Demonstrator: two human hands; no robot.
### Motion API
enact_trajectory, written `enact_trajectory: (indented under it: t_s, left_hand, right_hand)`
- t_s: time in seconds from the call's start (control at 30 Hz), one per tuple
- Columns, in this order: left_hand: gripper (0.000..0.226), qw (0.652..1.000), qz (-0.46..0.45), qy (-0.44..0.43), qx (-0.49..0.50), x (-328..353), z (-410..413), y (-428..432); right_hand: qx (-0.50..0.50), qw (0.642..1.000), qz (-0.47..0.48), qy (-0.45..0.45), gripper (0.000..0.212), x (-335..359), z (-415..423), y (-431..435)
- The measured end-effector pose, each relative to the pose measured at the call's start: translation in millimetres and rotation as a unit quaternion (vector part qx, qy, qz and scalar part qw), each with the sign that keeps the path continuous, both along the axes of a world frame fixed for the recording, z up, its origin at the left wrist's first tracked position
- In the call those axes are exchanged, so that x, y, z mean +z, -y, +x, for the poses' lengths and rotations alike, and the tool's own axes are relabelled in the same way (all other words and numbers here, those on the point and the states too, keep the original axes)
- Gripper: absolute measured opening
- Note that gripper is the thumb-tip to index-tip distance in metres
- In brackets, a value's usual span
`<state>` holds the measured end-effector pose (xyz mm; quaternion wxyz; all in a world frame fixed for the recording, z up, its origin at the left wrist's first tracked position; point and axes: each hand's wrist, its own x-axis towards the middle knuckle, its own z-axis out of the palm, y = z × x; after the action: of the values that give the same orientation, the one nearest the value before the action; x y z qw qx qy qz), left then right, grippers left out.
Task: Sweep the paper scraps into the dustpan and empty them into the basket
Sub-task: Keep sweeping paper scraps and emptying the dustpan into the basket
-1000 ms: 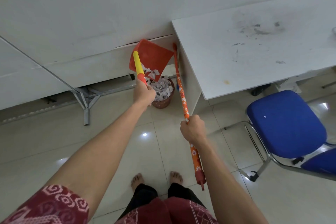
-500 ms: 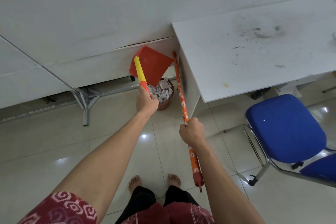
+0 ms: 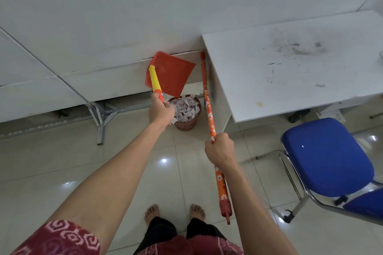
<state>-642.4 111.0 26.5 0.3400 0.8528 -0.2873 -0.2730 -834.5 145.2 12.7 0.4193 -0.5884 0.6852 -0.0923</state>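
Note:
My left hand (image 3: 161,112) grips the yellow and red handle of a red dustpan (image 3: 173,73), held tilted above a small brown basket (image 3: 186,124). The pan's inside looks bare. White paper scraps (image 3: 185,108) fill the basket to the rim. My right hand (image 3: 220,148) grips the orange flowered broom handle (image 3: 207,107), which runs up past the basket's right side; the broom's head is hidden beside the table.
A white table (image 3: 290,72) stands at the right, with a blue chair (image 3: 327,159) in front of it. A white wall and a metal bracket (image 3: 101,114) lie behind the basket. My bare feet (image 3: 174,212) stand on glossy beige tiles.
The last scraps slid out of the dustpan into the basket, and the pan tipped up higher. The broom in my right hand hardly moved.

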Motion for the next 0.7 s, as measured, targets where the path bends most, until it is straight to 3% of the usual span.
enact_trajectory:
  t_s: [0.13, 0.27, 0.43, 0.7]
  left_hand:
    - [0.026, 0.999, -0.034, -0.025, 0.033, 22, 14, -8]
    - [0.033, 0.995, -0.054, -0.012, 0.077, 48, 36, -19]
    - [0.033, 0.992, -0.064, -0.012, 0.108, 76, 63, -34]
    - [0.042, 0.989, -0.013, -0.018, 0.144, 103, 136, -70]
  right_hand:
    - [-0.004, 0.999, -0.019, 0.042, 0.024, 19, 7, -3]
    - [-0.018, 0.987, 0.008, 0.162, 0.022, 50, 14, -11]
    - [-0.025, 0.951, 0.095, 0.294, 0.029, 87, 35, -14]
    - [0.032, 0.895, 0.25, 0.369, 0.011, 103, 110, -7]
